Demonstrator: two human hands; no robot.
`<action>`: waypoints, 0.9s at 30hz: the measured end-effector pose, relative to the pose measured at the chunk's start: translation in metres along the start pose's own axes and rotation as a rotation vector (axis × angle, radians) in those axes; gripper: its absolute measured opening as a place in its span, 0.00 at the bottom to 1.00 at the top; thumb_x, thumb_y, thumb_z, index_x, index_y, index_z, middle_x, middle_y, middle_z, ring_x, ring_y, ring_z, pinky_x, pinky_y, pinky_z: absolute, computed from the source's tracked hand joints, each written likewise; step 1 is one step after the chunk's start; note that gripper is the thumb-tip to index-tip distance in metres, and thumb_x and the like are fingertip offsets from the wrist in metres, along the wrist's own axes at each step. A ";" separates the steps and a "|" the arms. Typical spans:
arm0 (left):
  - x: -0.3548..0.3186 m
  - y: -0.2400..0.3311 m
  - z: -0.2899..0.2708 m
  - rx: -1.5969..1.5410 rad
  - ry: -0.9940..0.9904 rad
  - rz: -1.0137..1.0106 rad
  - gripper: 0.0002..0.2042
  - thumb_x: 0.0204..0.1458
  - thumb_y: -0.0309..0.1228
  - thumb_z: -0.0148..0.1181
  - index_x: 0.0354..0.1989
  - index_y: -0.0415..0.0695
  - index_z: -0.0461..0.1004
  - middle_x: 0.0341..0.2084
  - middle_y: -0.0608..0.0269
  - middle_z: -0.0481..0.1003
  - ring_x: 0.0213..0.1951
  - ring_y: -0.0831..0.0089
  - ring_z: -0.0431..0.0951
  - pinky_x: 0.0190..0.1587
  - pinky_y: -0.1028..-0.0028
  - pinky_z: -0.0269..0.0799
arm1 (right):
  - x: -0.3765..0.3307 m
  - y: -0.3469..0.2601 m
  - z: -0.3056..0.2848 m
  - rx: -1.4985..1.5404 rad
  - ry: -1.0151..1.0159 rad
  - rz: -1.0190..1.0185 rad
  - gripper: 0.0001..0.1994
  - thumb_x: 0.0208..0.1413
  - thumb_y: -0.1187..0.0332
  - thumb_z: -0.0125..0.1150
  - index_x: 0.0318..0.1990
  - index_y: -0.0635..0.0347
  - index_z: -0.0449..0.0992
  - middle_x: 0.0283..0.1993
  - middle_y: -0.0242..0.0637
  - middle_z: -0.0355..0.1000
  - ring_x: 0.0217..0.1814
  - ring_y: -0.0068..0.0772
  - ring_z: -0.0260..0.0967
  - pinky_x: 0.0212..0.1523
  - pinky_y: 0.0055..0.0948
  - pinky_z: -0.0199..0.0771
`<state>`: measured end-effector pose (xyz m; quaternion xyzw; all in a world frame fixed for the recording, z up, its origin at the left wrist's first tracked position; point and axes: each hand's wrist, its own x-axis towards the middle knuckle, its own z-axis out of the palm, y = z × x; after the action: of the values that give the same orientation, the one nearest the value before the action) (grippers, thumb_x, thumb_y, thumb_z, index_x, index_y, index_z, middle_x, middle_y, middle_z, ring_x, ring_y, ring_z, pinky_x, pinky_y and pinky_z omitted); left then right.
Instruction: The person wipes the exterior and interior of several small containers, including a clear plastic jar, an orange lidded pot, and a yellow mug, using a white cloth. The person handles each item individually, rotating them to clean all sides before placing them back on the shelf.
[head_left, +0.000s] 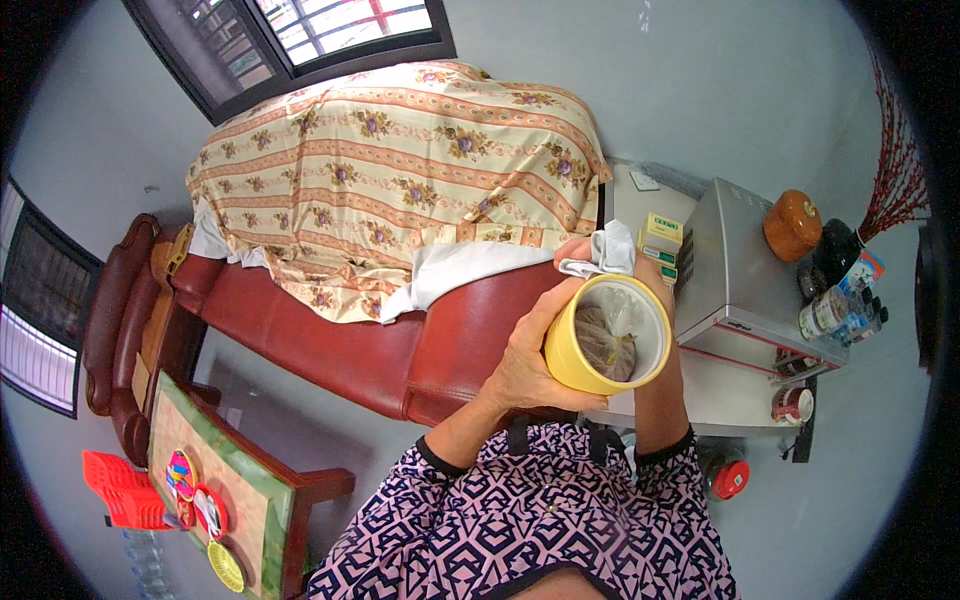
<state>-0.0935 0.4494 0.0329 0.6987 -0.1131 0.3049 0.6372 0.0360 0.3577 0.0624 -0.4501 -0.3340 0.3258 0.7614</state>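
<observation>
My left hand (535,350) is wrapped round a yellow canister (572,362), held in front of my body and tilted so its mouth faces me. Inside the canister sits a clear plastic bag (606,345) of something brown, its exact contents unclear. At the far side of the canister, my right hand (650,272) grips a crumpled greyish-white cloth (605,248) beside the rim. Much of that hand is hidden behind the cloth and canister.
On the right, a white counter (700,392) carries a silver box-like appliance (745,265), small yellow-green boxes (660,237) and bottles (850,310). A red leather sofa (340,340) under a floral cover lies ahead. At lower left stands a green-edged table (235,440) with small baskets.
</observation>
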 end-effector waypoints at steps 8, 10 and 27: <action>-0.001 -0.011 -0.008 -0.236 0.225 -0.140 0.50 0.23 0.32 0.74 0.61 0.36 0.53 0.52 0.59 0.65 0.54 0.70 0.66 0.57 0.69 0.60 | -0.025 0.001 0.022 -0.265 0.217 -0.472 0.18 0.56 0.69 0.41 0.51 0.71 0.65 0.54 0.49 0.65 0.60 0.40 0.58 0.62 0.36 0.52; -0.001 -0.009 -0.010 -0.233 0.334 -0.136 0.46 0.26 0.32 0.71 0.60 0.35 0.54 0.50 0.59 0.66 0.51 0.70 0.68 0.55 0.70 0.63 | -0.034 0.004 0.036 -0.422 0.278 -0.478 0.19 0.57 0.67 0.40 0.52 0.70 0.64 0.58 0.50 0.61 0.62 0.42 0.56 0.63 0.37 0.51; -0.018 0.000 -0.004 -0.313 0.215 -0.133 0.49 0.23 0.33 0.73 0.60 0.36 0.53 0.51 0.59 0.65 0.52 0.71 0.66 0.56 0.70 0.60 | -0.018 0.008 0.008 -0.403 0.101 -0.091 0.26 0.61 0.53 0.39 0.56 0.67 0.62 0.53 0.47 0.66 0.53 0.37 0.67 0.55 0.34 0.66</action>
<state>-0.1092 0.4495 0.0230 0.5603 -0.0440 0.3138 0.7652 0.0180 0.3499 0.0543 -0.5935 -0.3739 0.1949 0.6855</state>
